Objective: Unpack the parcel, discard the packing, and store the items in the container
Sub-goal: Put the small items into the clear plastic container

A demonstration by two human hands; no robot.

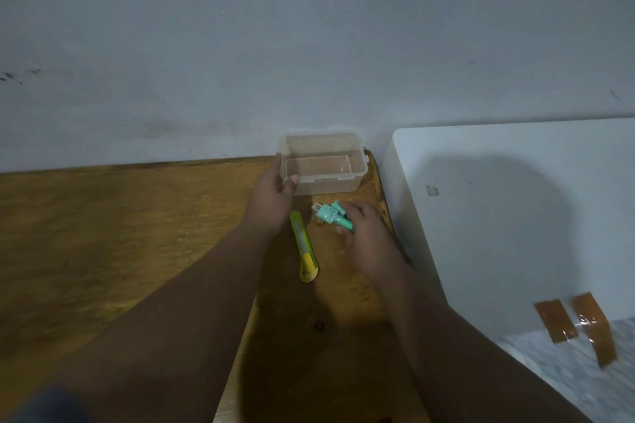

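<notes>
Filling the lower left of the frame, the brown wooden tabletop [103, 233] meets a white rounded surface [515, 216] at right. Centre frame, the clear rectangular plastic container [323, 182] sits against the wall, left hand [273, 192] gripping its left corner. Right hand [366, 228], just below it, pinches a mint-green plastic gadget [330, 215]. Between the arms lies a yellow-green utility knife [304, 247]. Lower right, two brown tape strips [577, 323] hang.

storage container [326, 184]: translucent, colourless, faintly milky
small device [330, 215]: mint green with a silvery tip
utility knife [304, 247]: lime-yellow, grey strip, deeper yellow end
table [103, 233]: amber-brown wood grain
tape strips [577, 323]: glossy brown
board [515, 216]: plain white
wall [309, 45]: pale grey, dark scuffs
floor [567, 374]: grey-white mottling
</notes>
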